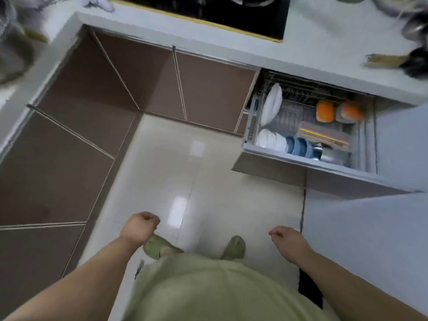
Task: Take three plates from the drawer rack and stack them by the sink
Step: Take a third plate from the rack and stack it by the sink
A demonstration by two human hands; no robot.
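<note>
The drawer rack stands pulled out under the counter at the right. White plates stand on edge in its back left part. White bowls and blue bowls line its front. My left hand hangs over the floor with the fingers curled and nothing in it. My right hand is also curled and holds nothing, well below and in front of the drawer. The sink is not clearly in view.
Two orange containers and chopsticks lie in the drawer. A black cooktop sits in the white counter at the top. Brown cabinet doors form a corner at left. My feet in green slippers stand on pale floor tiles.
</note>
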